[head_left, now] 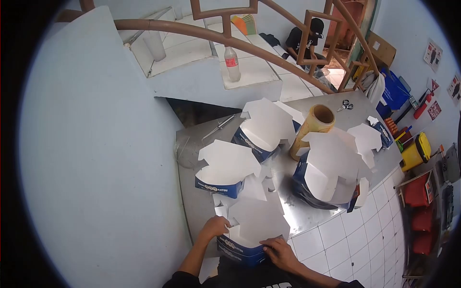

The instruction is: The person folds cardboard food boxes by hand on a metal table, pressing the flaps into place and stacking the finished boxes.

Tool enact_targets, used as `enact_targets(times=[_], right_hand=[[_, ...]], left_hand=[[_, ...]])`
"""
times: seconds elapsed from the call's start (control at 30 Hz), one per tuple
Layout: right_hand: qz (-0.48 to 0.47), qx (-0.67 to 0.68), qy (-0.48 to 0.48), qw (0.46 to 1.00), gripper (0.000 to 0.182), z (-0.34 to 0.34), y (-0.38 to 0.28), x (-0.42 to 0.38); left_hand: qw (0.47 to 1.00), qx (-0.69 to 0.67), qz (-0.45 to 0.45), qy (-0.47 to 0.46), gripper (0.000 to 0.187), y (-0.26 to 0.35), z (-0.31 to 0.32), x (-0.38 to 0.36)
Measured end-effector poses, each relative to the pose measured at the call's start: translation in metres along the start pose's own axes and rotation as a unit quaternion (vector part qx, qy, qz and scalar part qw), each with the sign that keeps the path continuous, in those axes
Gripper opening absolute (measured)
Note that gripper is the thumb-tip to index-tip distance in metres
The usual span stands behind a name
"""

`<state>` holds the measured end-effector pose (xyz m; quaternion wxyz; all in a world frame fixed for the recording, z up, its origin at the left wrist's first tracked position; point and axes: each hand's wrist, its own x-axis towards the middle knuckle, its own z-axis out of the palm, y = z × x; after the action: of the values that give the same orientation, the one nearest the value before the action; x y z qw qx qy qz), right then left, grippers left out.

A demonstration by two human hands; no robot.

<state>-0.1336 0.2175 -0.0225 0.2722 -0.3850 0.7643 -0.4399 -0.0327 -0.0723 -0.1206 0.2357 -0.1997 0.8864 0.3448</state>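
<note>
Close to my body is a blue and white paper food box (pixel 242 250) with its white lid raised; a second printed blue band shows below it, as if boxes are stacked. My left hand (pixel 217 227) is closed on the box's left corner, its fingertips partly hidden by the flap. At the right corner, my right hand (pixel 280 251) grips the rim with bent fingers, the thumb low on the blue side. Just beyond them stands another open food box (pixel 218 188). A stack of open boxes (pixel 319 185) is at the right.
On the metal table (pixel 204 211) are a wide roll of film (pixel 307 129), scissors (pixel 345 105), a clear container (pixel 188 152) and another open box (pixel 254 144). A brown railing (pixel 177 26) and a bottle (pixel 232 65) are beyond. A person (pixel 300 41) sits farther back.
</note>
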Motion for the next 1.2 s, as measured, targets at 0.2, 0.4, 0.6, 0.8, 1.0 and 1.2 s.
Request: enact_targets(times=[0.2,0.4,0.6,0.8,1.0,1.2], right_hand=[[0.035,0.015,0.006,0.999,0.037,-0.001,0.0,-0.007],[0.009,0.041,0.027,0.999,0.039,0.0,-0.002,-0.007],[-0.024,0.026,0.044,0.998,0.035,0.003,0.011,-0.012],[-0.043,-0.033,0.066,0.996,0.03,0.005,0.011,-0.012],[0.009,0.023,0.003,1.0,0.028,-0.002,0.013,-0.015],[0.048,0.03,-0.02,0.998,0.029,-0.01,0.004,-0.013]], left_hand=[[0.999,-0.031,0.022,-0.03,0.034,-0.014,-0.002,0.005],[0.994,-0.103,-0.022,-0.009,0.038,-0.004,-0.011,-0.008],[0.981,-0.136,0.05,0.131,0.045,0.107,-0.04,-0.064],[0.98,-0.09,0.113,-0.138,0.045,0.144,-0.022,-0.063],[0.971,-0.083,0.178,-0.132,0.025,0.142,-0.018,-0.066],[0.975,-0.106,0.182,-0.067,0.018,0.138,-0.003,-0.065]])
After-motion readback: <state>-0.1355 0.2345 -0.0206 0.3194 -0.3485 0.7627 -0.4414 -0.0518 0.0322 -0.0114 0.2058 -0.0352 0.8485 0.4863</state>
